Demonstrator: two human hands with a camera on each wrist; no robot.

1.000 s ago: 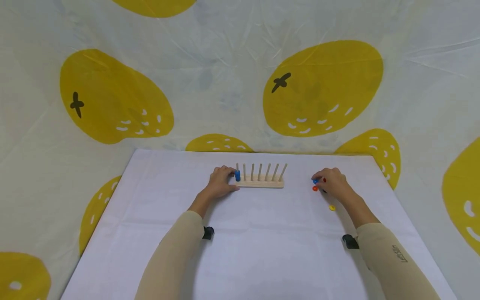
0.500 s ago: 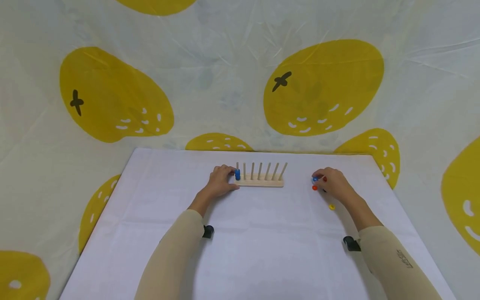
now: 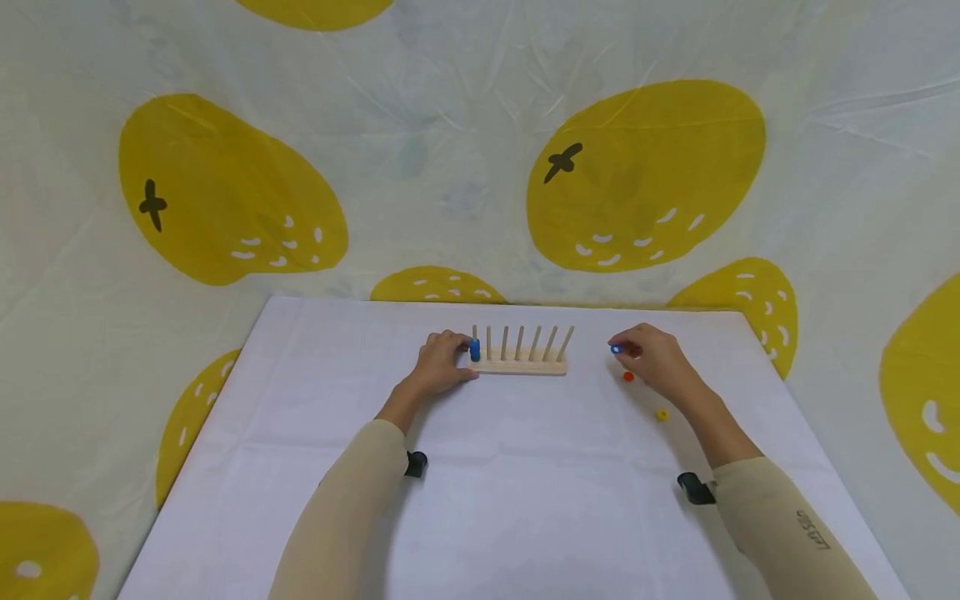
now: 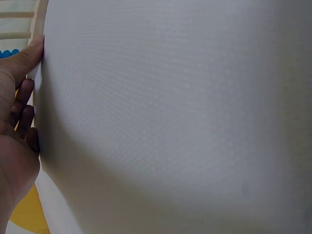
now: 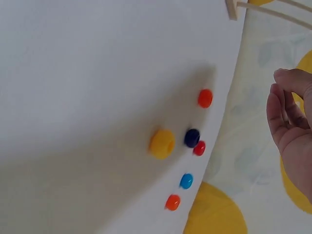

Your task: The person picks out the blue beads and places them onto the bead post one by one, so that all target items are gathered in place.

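Note:
In the head view a wooden peg stand (image 3: 521, 367) with a row of upright pegs stands near the back of the table. Blue beads (image 3: 475, 350) are stacked on its leftmost peg. My left hand (image 3: 441, 364) grips the stand's left end, thumb at the front edge, fingers beside the blue stack. In the left wrist view the thumb (image 4: 30, 54) lies against the base. To the right of the stand, my right hand (image 3: 658, 358) pinches a blue bead (image 3: 616, 350) between thumb and fingertips, raised off the table. The right wrist view does not show that bead.
Loose beads lie under and near the right hand: a yellow bead (image 5: 163, 144), a dark blue bead (image 5: 192, 138), a red bead (image 5: 199, 148), a light blue bead (image 5: 186, 181) and two orange ones. A patterned cloth (image 3: 450, 167) hangs behind the white table (image 3: 525, 500).
My right hand has lifted from among the loose beads and shifted slightly left and back, with a blue bead in its fingertips. The left hand and the stand stay put.

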